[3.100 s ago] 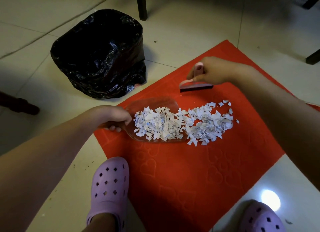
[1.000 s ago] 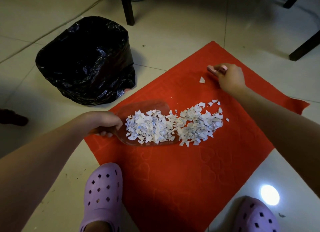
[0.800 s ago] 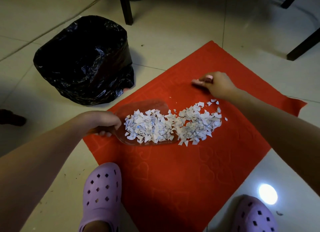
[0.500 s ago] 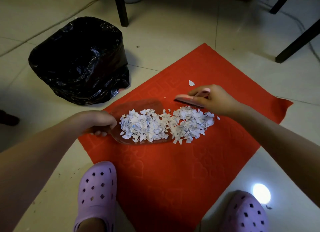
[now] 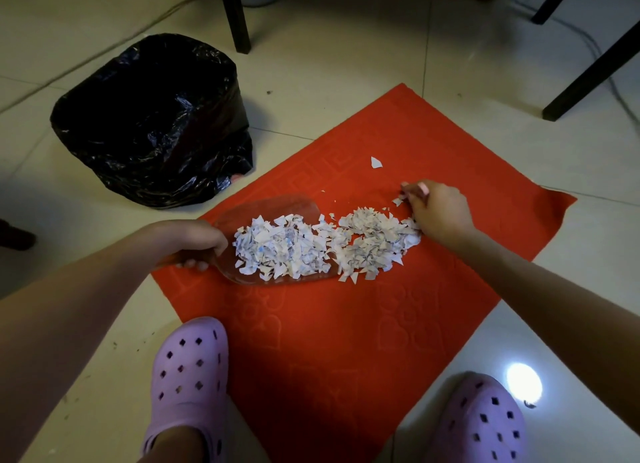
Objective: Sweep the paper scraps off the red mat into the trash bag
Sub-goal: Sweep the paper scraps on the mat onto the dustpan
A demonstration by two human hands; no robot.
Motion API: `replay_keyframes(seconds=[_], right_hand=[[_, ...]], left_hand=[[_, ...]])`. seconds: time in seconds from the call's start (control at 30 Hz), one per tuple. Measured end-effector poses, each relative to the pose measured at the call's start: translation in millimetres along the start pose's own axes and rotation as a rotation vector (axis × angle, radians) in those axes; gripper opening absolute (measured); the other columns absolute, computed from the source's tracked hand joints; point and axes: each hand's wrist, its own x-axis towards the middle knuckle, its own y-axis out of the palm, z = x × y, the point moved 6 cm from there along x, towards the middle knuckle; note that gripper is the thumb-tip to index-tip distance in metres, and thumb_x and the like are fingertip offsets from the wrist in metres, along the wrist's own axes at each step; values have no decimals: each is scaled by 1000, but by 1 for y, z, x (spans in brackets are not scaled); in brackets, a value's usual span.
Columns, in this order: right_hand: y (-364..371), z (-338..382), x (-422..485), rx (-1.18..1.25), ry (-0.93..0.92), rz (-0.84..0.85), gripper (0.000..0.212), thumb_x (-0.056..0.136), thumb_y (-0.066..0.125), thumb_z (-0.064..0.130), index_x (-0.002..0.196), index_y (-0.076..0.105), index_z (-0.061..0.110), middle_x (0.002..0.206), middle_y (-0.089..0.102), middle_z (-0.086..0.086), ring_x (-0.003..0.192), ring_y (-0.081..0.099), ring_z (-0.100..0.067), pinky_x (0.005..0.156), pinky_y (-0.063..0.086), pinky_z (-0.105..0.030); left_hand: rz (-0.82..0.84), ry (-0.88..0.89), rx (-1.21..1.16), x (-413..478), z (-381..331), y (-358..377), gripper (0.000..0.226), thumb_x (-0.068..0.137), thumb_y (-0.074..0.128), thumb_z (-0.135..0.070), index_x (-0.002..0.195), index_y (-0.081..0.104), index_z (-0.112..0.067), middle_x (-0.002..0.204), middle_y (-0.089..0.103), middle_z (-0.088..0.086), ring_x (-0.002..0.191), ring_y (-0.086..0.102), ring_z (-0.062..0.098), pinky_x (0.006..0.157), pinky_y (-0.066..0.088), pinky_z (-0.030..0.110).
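I have the red mat in view, with the trash bag off its far left corner. The clear dustpan lies flat at the mat's left, and the left hand grips its handle. About half the paper scraps sit on it. The right hand, curled round the pink brush, has just swung from the heap's far side to its right end. I judge a leftward push comes next. One stray scrap lies farther off.
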Motion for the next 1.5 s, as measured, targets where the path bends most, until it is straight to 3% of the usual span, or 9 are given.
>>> replay_keyframes(seconds=[0.17, 0.53, 0.77, 0.87, 1.0, 1.17, 1.3, 1.4, 1.5], right_hand=[[23, 43, -17, 32, -165, 98, 20, 99, 46, 18, 107, 64, 15, 65, 58, 3, 48, 54, -13, 41, 38, -23], [44, 112, -40, 175, -400, 240, 21, 96, 50, 16, 110, 65, 18, 91, 69, -3, 57, 57, -15, 51, 47, -33], [25, 83, -15, 168, -250, 106, 20, 96, 49, 19, 109, 65, 18, 77, 69, -7, 57, 62, -21, 53, 53, -39], [43, 90, -22, 118, -287, 180, 19, 97, 48, 17, 107, 64, 15, 75, 67, -4, 51, 55, -16, 45, 43, -29], [60, 109, -33, 152, -363, 195, 20, 96, 48, 18, 107, 65, 14, 85, 68, -6, 59, 57, -20, 56, 48, -37], [63, 117, -40, 378, -371, 204, 21, 95, 52, 15, 111, 65, 17, 94, 68, 2, 64, 59, -6, 57, 42, -17], [51, 108, -37, 616, -287, 205, 21, 94, 54, 13, 108, 65, 23, 96, 70, 0, 74, 69, -20, 59, 57, -41], [34, 95, -26, 508, -275, 98, 20, 93, 54, 13, 105, 66, 22, 92, 68, 3, 67, 65, -11, 56, 53, -34], [34, 86, -23, 336, -266, 126, 20, 95, 50, 13, 108, 65, 17, 86, 68, -4, 64, 64, -24, 55, 53, -39]], left_hand=[[3, -2, 11, -3, -2, 0, 11, 80, 49, -13, 83, 54, -4, 49, 51, 8, 34, 31, 15, 42, 23, 18], [20, 14, 13, -2, -1, 2, 10, 79, 48, -12, 77, 53, -3, 48, 50, 7, 33, 31, 14, 43, 25, 18], [32, -5, 3, -4, 10, -2, 10, 81, 47, -13, 81, 52, -4, 46, 51, 6, 32, 32, 13, 42, 25, 18], [39, -29, 11, -2, 14, -2, 12, 81, 48, -14, 84, 53, -4, 46, 52, 5, 31, 33, 13, 41, 26, 17], [31, -20, 10, 0, 11, -1, 12, 82, 48, -15, 79, 53, -5, 47, 52, 5, 32, 33, 13, 40, 26, 17], [43, -13, 0, 2, 9, 3, 11, 81, 47, -13, 81, 52, -3, 49, 52, 7, 32, 32, 14, 42, 26, 18], [51, -14, -1, 3, 9, 5, 12, 80, 48, -13, 74, 53, -4, 47, 52, 7, 31, 33, 14, 43, 27, 18], [47, -10, -9, 3, 9, 5, 12, 80, 47, -12, 74, 53, -4, 46, 51, 7, 31, 32, 14, 43, 27, 18], [33, -6, -16, 2, 7, 4, 10, 80, 47, -12, 79, 52, -4, 46, 51, 7, 32, 32, 14, 43, 27, 18]])
